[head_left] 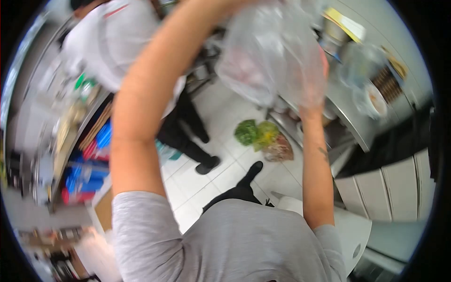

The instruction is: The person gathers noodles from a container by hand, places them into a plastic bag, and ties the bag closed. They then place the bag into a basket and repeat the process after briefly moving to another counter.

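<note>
A large translucent plastic bag [268,56] hangs in front of me at the top, blurred by motion, with something pinkish showing through it. My right hand [311,84] touches the bag and shows faintly through the plastic; its fingers are smeared. My left forearm rises to the top edge beside the bag, and the left hand lies beyond the frame. Below the bag on the tiled floor are a bag of green leaves [246,132], a yellow-green bag [266,134] and a bag of brownish-red contents [279,148].
A co-worker in a white top [110,40] stands at the left, by a cluttered counter with blue and red items [87,176] beneath. At the right, a metal counter [350,110] holds a white bowl [376,100] and a woven basket [387,84]. White drawers [394,188] stand below.
</note>
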### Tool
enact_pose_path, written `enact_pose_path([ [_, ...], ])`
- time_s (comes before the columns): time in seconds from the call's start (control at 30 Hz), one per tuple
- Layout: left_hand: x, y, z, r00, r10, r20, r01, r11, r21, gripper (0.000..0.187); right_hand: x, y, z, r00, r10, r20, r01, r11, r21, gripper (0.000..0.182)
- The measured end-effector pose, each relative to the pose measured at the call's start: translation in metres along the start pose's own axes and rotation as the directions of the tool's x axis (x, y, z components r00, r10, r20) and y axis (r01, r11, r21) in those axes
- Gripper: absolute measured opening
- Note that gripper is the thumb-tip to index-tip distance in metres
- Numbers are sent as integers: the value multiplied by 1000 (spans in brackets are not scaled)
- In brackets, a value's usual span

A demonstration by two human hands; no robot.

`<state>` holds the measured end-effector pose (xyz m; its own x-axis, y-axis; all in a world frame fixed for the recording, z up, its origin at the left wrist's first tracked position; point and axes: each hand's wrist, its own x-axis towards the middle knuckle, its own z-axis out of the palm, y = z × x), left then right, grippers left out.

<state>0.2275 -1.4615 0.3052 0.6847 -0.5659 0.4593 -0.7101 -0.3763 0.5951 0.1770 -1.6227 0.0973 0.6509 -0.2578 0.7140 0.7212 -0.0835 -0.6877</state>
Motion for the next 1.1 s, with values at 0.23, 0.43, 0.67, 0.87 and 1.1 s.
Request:
enact_pose_path([
  [0.23,-213,21,-115,972,54,-230,-50,999,20,28,-69,-90,109,976,161,147,-187,965,182,29],
  [0.43,-407,15,-225,740,185,-647,94,923,372,28,-163,-209,274,596,151,789,-781,337,526,41],
  [0.67,-663,-34,-268,447,-211,-869,414,910,-8,33,-357,-169,524,330,102,939,-716,675,178,38],
  [0.87,-834,-35,-308,501,-586,-637,643,745,-180,46,-411,-193,663,88,-101,991,-629,766,134,33],
  [1.1,-955,-88,-391,-33,-478,-878,760,559,-332,44,-401,-211,814,241,79,967,-586,806,80,30],
])
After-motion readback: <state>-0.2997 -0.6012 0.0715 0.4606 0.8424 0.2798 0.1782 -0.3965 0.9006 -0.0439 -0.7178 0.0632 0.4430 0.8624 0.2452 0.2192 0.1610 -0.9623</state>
